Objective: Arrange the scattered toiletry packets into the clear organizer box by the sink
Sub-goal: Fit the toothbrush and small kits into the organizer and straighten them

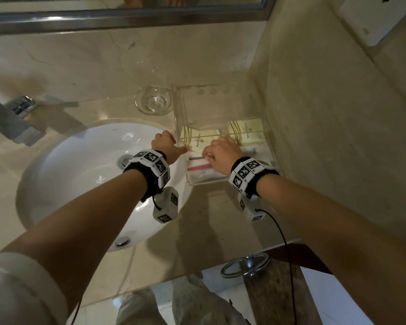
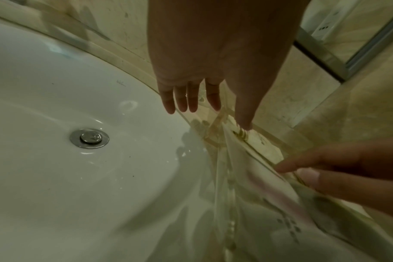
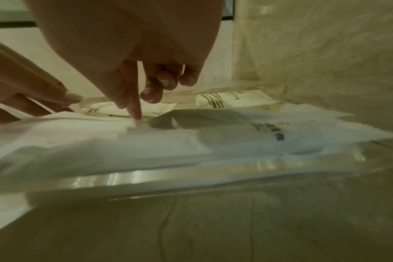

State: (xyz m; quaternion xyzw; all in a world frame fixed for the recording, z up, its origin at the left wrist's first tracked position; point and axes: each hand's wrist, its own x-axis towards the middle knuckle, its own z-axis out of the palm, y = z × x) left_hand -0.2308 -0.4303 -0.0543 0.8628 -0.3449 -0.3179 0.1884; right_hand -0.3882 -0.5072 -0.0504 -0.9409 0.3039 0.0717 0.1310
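Right of the sink [image 1: 80, 174], seen from the head, the clear box [image 1: 220, 109] holds two cream packets [image 1: 198, 138] at mid-length and white packets [image 1: 203, 171] at its near end, with the right hand [image 1: 223, 154] over the white ones and the left hand [image 1: 165, 145] at the box's sink-side wall. From the left wrist, the left hand's fingers [image 2: 192, 99] hang straight and hold nothing, thumb tip reaching a cream packet. From the right wrist, the right hand's forefinger [image 3: 133, 106] presses down on the top white packet, other fingers curled above it, gripping nothing.
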